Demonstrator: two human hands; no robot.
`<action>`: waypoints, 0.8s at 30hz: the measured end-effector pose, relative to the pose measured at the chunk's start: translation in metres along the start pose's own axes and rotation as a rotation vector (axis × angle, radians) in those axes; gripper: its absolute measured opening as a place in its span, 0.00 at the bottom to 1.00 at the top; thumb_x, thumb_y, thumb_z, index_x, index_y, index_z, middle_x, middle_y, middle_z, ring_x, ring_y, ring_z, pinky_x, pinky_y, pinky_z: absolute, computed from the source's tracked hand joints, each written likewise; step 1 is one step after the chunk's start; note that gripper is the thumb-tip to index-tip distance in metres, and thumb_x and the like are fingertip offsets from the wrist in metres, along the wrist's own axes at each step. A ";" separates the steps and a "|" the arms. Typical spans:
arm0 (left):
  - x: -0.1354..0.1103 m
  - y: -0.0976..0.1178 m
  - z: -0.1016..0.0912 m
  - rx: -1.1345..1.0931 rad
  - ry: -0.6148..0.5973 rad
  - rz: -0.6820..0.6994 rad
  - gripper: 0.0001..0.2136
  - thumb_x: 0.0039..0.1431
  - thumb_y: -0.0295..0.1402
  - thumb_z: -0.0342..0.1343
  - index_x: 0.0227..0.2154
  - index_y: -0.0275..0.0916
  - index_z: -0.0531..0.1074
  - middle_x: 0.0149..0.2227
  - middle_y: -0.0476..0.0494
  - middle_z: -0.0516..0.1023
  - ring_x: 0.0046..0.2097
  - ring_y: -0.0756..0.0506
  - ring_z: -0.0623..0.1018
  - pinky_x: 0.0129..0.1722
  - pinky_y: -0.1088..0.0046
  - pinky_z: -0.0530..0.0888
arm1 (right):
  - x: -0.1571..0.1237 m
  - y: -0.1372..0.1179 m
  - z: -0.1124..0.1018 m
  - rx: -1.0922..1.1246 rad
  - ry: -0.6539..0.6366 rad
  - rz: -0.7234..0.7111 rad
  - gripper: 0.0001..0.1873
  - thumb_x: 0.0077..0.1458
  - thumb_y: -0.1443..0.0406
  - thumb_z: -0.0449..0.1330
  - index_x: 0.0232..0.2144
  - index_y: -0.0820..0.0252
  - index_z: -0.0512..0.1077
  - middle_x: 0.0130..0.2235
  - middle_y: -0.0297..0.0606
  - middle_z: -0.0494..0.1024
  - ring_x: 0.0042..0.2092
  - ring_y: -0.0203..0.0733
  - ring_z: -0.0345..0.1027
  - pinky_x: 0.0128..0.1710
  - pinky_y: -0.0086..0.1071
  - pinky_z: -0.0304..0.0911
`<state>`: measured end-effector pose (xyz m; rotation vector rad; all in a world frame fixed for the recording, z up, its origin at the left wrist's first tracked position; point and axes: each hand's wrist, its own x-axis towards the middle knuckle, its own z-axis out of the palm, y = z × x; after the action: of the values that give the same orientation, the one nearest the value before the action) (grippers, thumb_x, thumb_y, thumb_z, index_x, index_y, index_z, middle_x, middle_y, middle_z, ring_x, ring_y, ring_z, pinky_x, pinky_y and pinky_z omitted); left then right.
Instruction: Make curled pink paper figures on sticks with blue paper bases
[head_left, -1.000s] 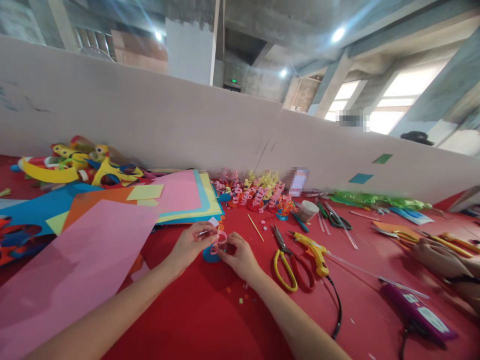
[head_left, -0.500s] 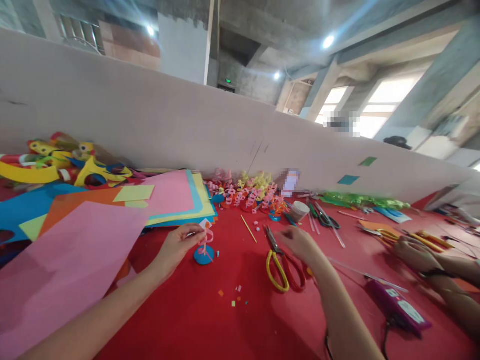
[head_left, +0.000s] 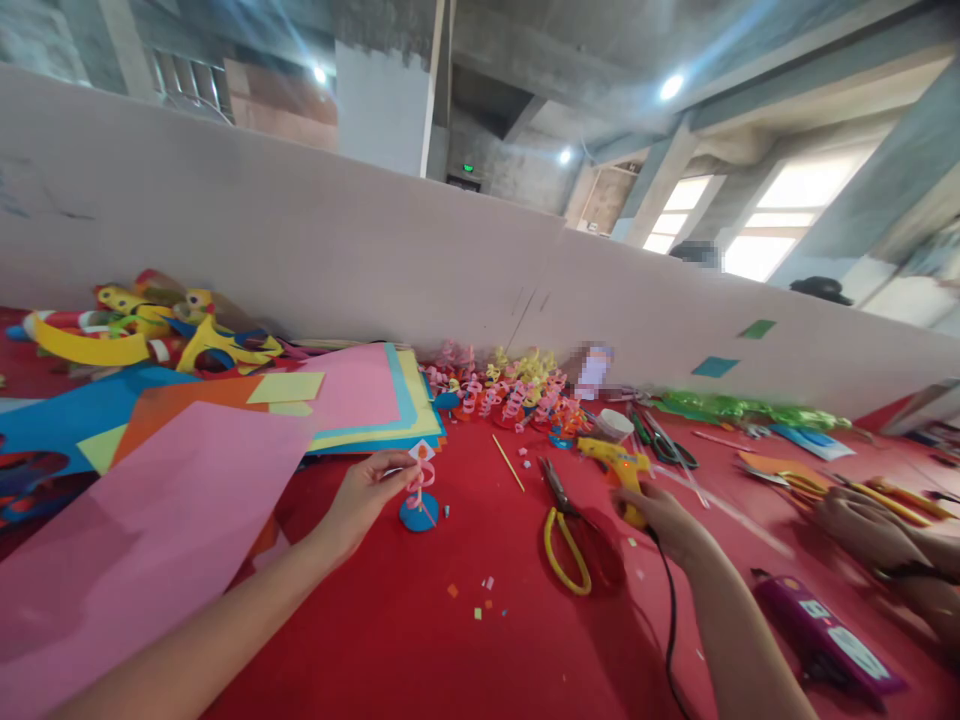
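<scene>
With fingertips pinched, my left hand (head_left: 369, 495) holds a small white piece of paper (head_left: 422, 453) with an orange spot. Just below it stands a pink paper spiral (head_left: 421, 482) on a blue paper disc (head_left: 418, 513); whether my fingers also touch the spiral I cannot tell. My right hand (head_left: 667, 515) grips the handle of a yellow hot glue gun (head_left: 615, 462), its nozzle pointing left and its black cord (head_left: 670, 610) trailing down. Scissors (head_left: 566, 550) with a yellow handle lie on the red table (head_left: 360, 640) between my hands.
Large coloured sheets (head_left: 210, 490) are stacked at left. Finished paper spirals (head_left: 514, 390) cluster at the back beside a white cup (head_left: 613, 425). A thin yellow stick (head_left: 508, 462) and paper scraps lie mid-table. A purple power strip (head_left: 829, 630) and another person's hands (head_left: 862, 520) are at right.
My right hand has moved right and down, and the yellow glue gun now shows in it. My left hand keeps its pinch at the spiral's top. The view has shifted slightly.
</scene>
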<state>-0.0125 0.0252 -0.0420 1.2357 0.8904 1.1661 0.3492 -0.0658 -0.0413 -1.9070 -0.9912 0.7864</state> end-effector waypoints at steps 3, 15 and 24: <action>0.000 -0.002 0.001 -0.061 -0.045 -0.012 0.08 0.43 0.37 0.63 0.24 0.37 0.73 0.21 0.49 0.72 0.27 0.48 0.72 0.27 0.72 0.68 | -0.011 -0.028 0.023 0.204 -0.180 -0.060 0.17 0.36 0.56 0.62 0.25 0.64 0.70 0.21 0.33 0.68 0.23 0.32 0.59 0.23 0.26 0.57; -0.001 0.001 -0.002 -0.228 -0.123 -0.081 0.07 0.44 0.35 0.63 0.22 0.36 0.74 0.21 0.50 0.71 0.22 0.52 0.68 0.22 0.74 0.66 | -0.060 -0.094 0.100 -0.497 -0.484 -0.261 0.19 0.46 0.53 0.61 0.29 0.65 0.69 0.24 0.33 0.68 0.25 0.34 0.59 0.22 0.26 0.51; 0.002 -0.001 -0.008 -0.398 0.045 -0.376 0.09 0.36 0.29 0.68 0.23 0.38 0.76 0.26 0.51 0.76 0.30 0.52 0.75 0.32 0.78 0.72 | -0.063 -0.102 0.130 -0.569 -0.555 -0.526 0.15 0.55 0.60 0.55 0.42 0.64 0.70 0.38 0.45 0.77 0.39 0.44 0.71 0.34 0.29 0.60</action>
<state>-0.0201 0.0290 -0.0440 0.6868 0.8304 1.0059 0.1794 -0.0354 -0.0024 -1.7513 -2.1412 0.7775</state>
